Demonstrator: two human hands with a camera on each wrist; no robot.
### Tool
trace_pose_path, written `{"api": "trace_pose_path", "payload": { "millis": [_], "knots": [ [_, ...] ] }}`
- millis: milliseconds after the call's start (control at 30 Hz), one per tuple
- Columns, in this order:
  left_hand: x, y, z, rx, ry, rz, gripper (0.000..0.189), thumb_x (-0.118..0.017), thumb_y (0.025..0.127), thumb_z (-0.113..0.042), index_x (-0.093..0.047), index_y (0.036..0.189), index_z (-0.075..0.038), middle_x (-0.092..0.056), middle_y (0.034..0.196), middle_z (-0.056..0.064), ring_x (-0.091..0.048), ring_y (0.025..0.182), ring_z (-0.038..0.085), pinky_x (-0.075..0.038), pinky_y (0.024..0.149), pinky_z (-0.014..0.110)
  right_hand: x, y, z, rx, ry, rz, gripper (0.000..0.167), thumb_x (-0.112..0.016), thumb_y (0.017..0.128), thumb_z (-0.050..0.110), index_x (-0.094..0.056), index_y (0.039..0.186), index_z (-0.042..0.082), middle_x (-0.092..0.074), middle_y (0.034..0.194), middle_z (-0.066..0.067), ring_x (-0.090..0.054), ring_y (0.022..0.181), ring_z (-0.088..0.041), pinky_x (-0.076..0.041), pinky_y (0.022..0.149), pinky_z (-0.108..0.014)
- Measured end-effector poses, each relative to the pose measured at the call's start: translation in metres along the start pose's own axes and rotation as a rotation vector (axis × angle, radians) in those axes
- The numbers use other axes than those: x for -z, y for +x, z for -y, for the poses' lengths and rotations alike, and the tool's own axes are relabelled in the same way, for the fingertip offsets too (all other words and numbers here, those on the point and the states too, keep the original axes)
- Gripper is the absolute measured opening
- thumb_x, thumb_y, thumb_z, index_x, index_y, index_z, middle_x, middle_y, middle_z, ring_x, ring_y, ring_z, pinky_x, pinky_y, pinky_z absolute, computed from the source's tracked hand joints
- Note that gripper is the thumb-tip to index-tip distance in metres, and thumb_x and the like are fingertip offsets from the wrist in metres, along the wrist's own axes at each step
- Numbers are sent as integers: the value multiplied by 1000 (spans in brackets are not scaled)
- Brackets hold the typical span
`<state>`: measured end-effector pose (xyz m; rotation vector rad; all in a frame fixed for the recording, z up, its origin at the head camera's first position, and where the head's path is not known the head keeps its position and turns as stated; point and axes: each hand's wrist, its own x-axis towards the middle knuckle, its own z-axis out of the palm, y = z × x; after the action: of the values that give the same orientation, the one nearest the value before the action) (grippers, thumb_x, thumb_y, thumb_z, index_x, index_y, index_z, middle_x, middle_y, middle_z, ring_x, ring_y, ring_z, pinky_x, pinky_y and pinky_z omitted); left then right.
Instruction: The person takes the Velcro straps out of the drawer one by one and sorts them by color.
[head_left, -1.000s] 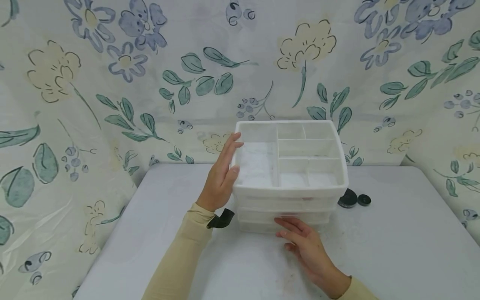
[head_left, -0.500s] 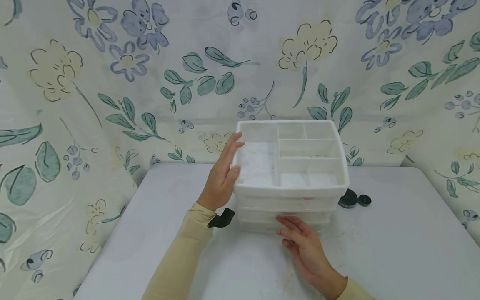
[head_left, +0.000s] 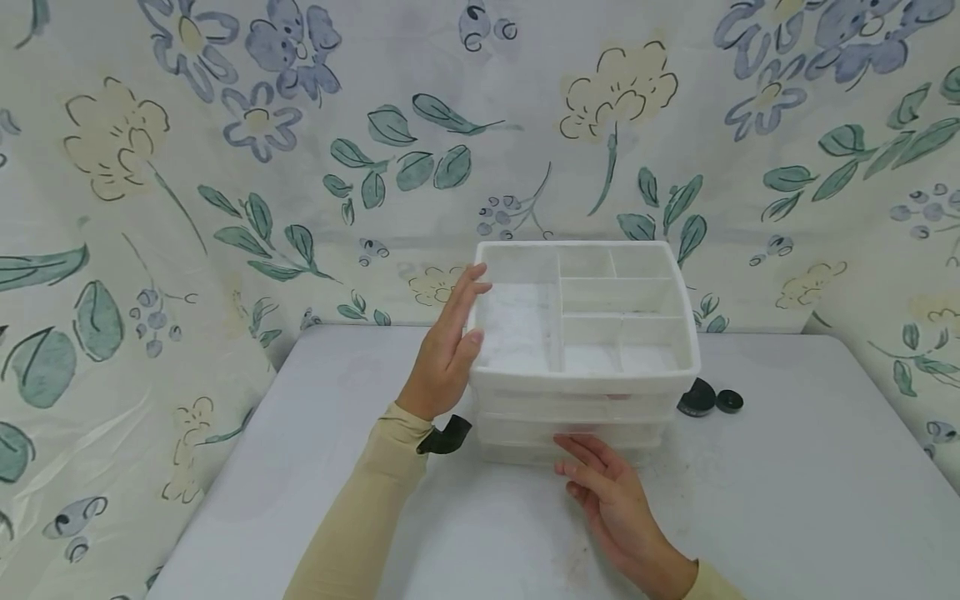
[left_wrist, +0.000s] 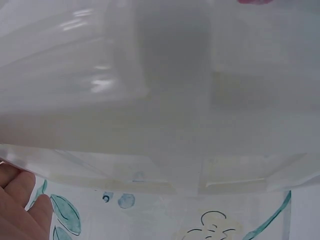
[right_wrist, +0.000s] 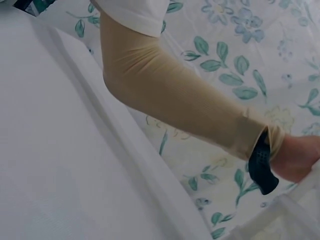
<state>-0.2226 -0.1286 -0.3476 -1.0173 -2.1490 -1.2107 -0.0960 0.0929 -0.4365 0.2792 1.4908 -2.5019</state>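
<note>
A white plastic drawer organizer (head_left: 585,380) stands on the table, its top tray divided into several compartments. My left hand (head_left: 441,358) rests against its left side, fingertips over the top rim. Low at the front, my right hand (head_left: 621,508) has its fingers relaxed near the lower drawers (head_left: 517,433); contact with them is hard to tell. In the left wrist view, the organizer's translucent side (left_wrist: 125,120) fills most of the picture, with the left hand (left_wrist: 22,205) at lower left. The right wrist view shows the left hand (right_wrist: 297,155) by the organizer's corner; the right hand is out of that view.
Two small black round objects, a larger one (head_left: 697,398) and a smaller one (head_left: 730,402), lie right of the organizer. A dark strap (head_left: 446,435) sits at the left wrist. Flowered cloth (head_left: 375,167) hangs behind the white table (head_left: 787,500).
</note>
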Motion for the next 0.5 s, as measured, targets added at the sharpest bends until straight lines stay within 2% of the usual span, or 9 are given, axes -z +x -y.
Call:
{"api": "trace_pose_path", "payload": {
  "millis": [500],
  "knots": [
    [0, 0, 0, 5, 8, 3, 51, -35, 98, -15, -41, 146, 2, -25, 165, 7, -17, 153, 21, -18, 123, 42, 3, -10, 0, -43, -39, 13, 49, -59, 93, -2, -41, 139, -5, -58, 139, -11, -61, 92, -12, -50, 72, -19]
  ]
}}
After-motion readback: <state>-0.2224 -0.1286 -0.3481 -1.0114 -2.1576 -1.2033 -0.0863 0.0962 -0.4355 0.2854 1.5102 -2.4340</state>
